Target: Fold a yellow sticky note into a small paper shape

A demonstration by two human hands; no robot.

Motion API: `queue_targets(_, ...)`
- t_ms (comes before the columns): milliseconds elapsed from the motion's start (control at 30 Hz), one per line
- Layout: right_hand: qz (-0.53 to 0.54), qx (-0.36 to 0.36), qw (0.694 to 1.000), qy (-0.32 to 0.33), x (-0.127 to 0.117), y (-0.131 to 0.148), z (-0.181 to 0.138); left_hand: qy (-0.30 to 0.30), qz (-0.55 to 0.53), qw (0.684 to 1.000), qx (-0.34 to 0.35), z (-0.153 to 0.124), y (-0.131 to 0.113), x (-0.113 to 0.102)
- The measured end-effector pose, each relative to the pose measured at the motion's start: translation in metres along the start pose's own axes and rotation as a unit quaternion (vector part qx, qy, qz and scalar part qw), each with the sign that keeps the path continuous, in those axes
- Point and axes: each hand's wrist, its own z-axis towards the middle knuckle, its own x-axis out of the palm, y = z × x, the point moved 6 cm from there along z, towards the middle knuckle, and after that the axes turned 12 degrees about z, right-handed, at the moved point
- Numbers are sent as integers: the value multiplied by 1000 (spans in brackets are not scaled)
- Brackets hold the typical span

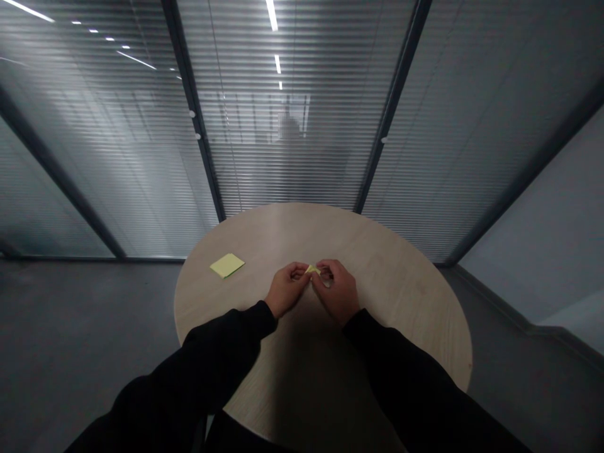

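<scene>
"Yellow paper piece (pixel 312 269), what is its form, and what is nearest to us?"

"It is small and looks folded or bent, but the fingers hide part of it, so I cannot tell its full shape. Nearest are two black sleeves (pixel 221 352) of dull, wrinkled cloth. Under them is a table (pixel 415 302), rounded, with a pale, wood-like grain."

"And where is the piece, relative to the hands?"

"It is between them, at the fingertips. The left hand (pixel 286 288) pinches it from one side, the right hand (pixel 338 290) from the other; both have curled fingers."

"What is farther?"

"To the left, apart from the hands, a flat, four-sided yellow pad (pixel 227 265) lies on the table. Behind the curved edge stand shiny glass panels (pixel 117 157) with thin horizontal blinds (pixel 292 170), divided by dark, straight frames (pixel 205 151)."
</scene>
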Motion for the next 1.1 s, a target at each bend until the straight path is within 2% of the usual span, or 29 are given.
queue_targets(133, 60, 71, 996, 4, 2, -12, -1, -40, 59, 997, 13, 0, -2, -6)
queue_targets(300, 114, 133, 984, 14, 4, -19, -4, -17, 75, 997, 22, 0, -3, -4)
queue_targets(667, 93, 132, 987, 23, 4, -19, -1, -28, 160, 986, 23, -2, -7, -8)
queue_targets(900, 98, 171, 980, 33, 3, -26, -2, -10, 104, 994, 18, -1, -4, -5)
queue_targets(1100, 145, 186, 969, 79, 6, -37, -1, 3, 139, 990, 16, -2, -5, -5)
